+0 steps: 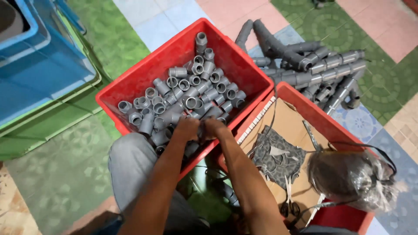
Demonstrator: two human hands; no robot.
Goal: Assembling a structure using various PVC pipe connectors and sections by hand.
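Tiled floor [143,17] under red crate [130,89]; left hand [186,128], right hand [214,127] grip pressed on grey fitting [201,130] w/ others; best held square.

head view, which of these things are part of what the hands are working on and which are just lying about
In hand:
left hand
right hand
grey pipe fittings
red crate holding them

Lying about:
assembled grey pipe pieces on the floor
second red crate with cardboard
scissors
plastic-wrapped bundle
blue bins
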